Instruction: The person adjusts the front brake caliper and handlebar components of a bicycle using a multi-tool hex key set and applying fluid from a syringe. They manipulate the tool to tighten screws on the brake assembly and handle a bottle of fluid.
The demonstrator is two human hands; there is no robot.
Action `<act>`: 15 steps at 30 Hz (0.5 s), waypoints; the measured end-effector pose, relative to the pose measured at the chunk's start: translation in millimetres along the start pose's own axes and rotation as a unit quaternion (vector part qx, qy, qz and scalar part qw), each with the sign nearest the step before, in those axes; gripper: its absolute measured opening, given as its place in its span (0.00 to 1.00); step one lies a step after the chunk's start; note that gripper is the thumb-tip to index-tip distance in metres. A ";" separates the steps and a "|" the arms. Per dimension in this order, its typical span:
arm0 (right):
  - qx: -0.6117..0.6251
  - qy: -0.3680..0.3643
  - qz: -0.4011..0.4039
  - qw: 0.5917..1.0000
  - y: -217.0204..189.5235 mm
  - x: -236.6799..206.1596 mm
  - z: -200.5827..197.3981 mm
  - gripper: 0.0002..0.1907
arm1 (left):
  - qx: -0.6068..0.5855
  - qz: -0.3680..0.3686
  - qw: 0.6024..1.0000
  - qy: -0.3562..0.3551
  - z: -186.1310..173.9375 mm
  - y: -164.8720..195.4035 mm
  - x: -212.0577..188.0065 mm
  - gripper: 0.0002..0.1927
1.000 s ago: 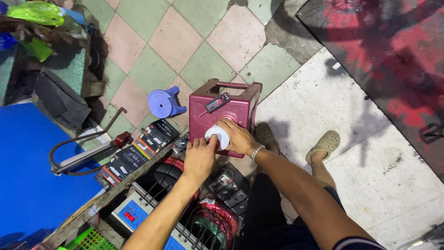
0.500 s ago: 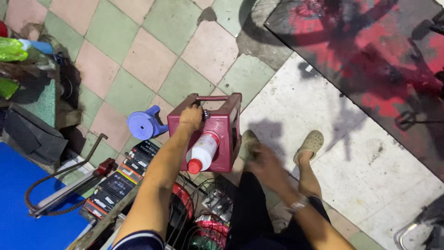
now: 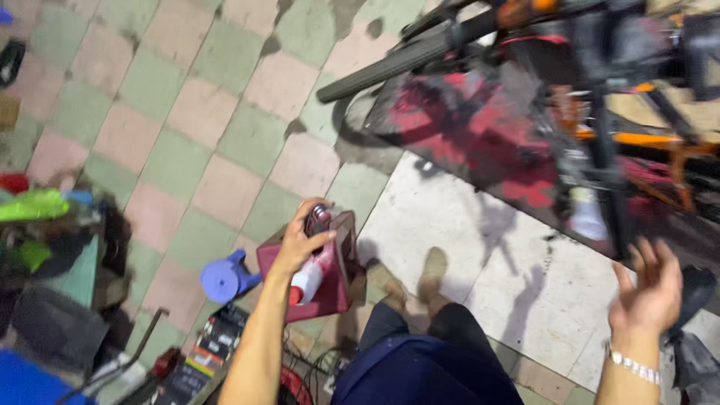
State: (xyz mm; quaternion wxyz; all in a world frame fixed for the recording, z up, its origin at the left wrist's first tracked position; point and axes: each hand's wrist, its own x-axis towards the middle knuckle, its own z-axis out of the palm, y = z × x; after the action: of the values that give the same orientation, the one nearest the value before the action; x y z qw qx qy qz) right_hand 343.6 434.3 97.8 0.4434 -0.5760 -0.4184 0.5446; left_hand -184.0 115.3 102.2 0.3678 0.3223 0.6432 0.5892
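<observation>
Above us a dark bicycle (image 3: pixel 600 112) stands over a red-stained mat (image 3: pixel 465 142) on the tiled floor (image 3: pixel 187 127); nearer, a maroon plastic stool (image 3: pixel 341 281) sits just beside a small blue stool (image 3: pixel 223 276); our left hand (image 3: pixel 300 241) is clamped round the dark upper end of a white spray bottle with a red cap (image 3: pixel 309 276), which hangs cap-down against the maroon stool; our right hand (image 3: pixel 651 289) is held out empty, fingers spread, well apart from the left; we judge the bottle light, stiff and somewhat slippery, best taken round its middle rather than its end.
</observation>
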 end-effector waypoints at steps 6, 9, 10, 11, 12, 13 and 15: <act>-0.249 -0.302 0.038 0.919 -66.9 34.9 62.9 0.32 | -0.126 -0.114 0.984 0.059 104.1 32.9 -13.2 0.17; -0.149 -0.376 0.072 0.912 -68.1 30.8 79.4 0.28 | -0.102 -0.197 0.967 0.123 144.6 48.1 -21.6 0.15; -0.137 -0.391 0.085 0.906 -66.2 26.5 84.2 0.26 | -0.106 -0.254 0.950 0.150 160.0 55.0 -27.0 0.15; -0.127 -0.407 0.098 0.899 -64.0 21.6 88.6 0.25 | -0.124 -0.267 0.946 0.136 174.0 61.6 -31.5 0.15; -0.115 -0.424 0.110 0.892 -62.4 16.7 94.6 0.24 | -0.142 -0.278 0.942 0.122 187.0 69.6 -36.6 0.15; -0.102 -0.442 0.119 0.883 -61.0 11.0 101.9 0.24 | -0.160 -0.287 0.938 0.110 198.5 78.1 -40.6 0.15; -0.083 -0.477 0.132 0.865 -60.2 -0.4 124.1 0.23 | -0.168 -0.252 0.951 0.062 215.7 96.0 -46.0 0.13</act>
State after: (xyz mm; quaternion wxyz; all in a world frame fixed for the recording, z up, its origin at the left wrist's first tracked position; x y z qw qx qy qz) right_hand 219.7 456.2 154.4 0.0642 -0.3307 -0.5425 0.7696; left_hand 22.1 198.1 194.5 0.5127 0.0464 0.6168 0.5954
